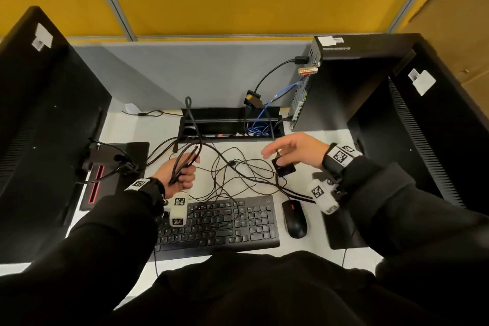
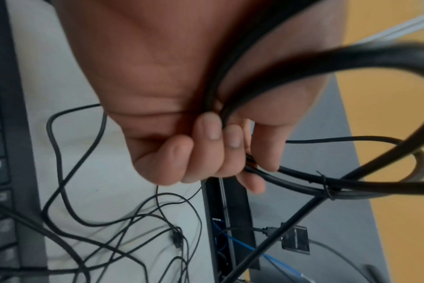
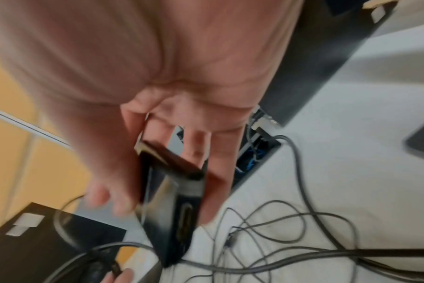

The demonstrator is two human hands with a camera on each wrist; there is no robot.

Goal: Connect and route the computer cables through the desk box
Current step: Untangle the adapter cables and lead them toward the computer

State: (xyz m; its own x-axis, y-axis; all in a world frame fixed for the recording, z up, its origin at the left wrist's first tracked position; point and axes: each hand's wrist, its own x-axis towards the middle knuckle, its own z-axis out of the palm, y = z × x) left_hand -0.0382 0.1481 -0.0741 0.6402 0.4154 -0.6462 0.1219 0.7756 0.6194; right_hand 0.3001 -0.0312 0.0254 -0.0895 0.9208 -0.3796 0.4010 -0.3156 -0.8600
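My left hand (image 1: 184,174) grips a bundle of thick black cables (image 1: 189,140) above the desk, left of centre. The bundle loops up out of the left end of the open black desk box (image 1: 277,131). In the left wrist view the fingers (image 2: 206,149) curl round these cables (image 2: 291,61), which a thin tie binds together. My right hand (image 1: 281,152) hovers in front of the box's right end and pinches a black block-shaped cable connector (image 1: 285,168). The right wrist view, blurred, shows this connector (image 3: 179,191) between thumb and fingers.
Thin black cables (image 1: 238,172) lie tangled on the white desk between the box and the keyboard (image 1: 219,222). A mouse (image 1: 293,218) sits to the keyboard's right. The computer tower (image 1: 344,82), with blue and black leads plugged in, stands at the back right. Monitors flank both sides.
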